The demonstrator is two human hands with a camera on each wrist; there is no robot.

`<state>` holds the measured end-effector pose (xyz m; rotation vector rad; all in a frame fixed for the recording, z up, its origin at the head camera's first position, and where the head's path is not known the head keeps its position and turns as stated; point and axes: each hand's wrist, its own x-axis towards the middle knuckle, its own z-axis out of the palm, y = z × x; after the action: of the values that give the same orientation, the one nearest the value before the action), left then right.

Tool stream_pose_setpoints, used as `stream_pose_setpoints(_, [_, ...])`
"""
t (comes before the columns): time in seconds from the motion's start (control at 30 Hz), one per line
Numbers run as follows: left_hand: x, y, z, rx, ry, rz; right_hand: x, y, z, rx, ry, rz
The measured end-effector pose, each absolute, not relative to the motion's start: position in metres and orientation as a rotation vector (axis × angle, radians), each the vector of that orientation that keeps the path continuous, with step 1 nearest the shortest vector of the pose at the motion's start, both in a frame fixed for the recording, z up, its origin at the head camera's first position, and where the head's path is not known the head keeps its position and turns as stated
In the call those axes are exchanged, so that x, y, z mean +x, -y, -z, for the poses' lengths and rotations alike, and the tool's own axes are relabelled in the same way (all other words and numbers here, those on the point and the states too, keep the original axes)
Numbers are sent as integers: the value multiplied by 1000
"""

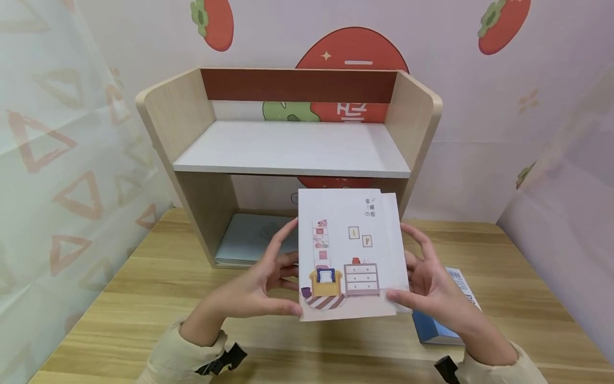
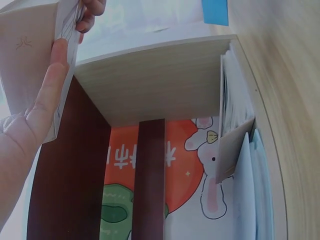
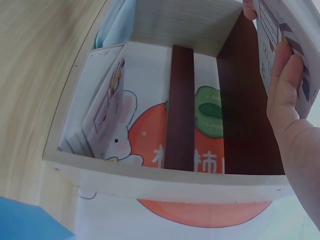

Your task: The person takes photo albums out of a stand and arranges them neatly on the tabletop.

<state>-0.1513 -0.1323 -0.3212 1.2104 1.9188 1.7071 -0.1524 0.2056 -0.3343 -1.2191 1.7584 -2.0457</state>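
Evidently, a white booklet is held up off the table, in front of the lower opening of a wooden shelf. Small dark characters stand at one o'clock on its cover, too tiny to read surely, above a drawn armchair and chest of drawers. Behind it, a second booklet shows only as a strip at three o'clock; the rest is covered. The left hand pinches the pair's edge at eight o'clock, the right hand at four; some fingertips vanish behind the covers.

At four o'clock, the right hand and forearm partly hide a blue book, leaving its lettering broken, perhaps starting with "P". At nine o'clock, a pale blue book is half blocked. The wrist views reveal more booklets inside the shelf, concealed from the head camera. Beyond, the printed backdrop carries white characters, one reading "柿", others cut by boards.
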Motion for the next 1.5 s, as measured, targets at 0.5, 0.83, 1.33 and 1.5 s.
stream_pose_setpoints(0.5, [-152, 122, 334, 1089, -1915, -1673, -150, -219, 344, -1100, -1875, 1998])
stream_pose_setpoints(0.83, [-153, 117, 338, 1048, -1912, -1639, -149, -224, 350, -1091, -1799, 1981])
stream_pose_setpoints(1.33, [-156, 110, 353, 1061, -1888, -1582, -147, -233, 363, -956, -1879, 1890])
stream_pose_setpoints(1.5, [-156, 106, 357, 1028, -1861, -1573, -146, -237, 367, -924, -1920, 1843])
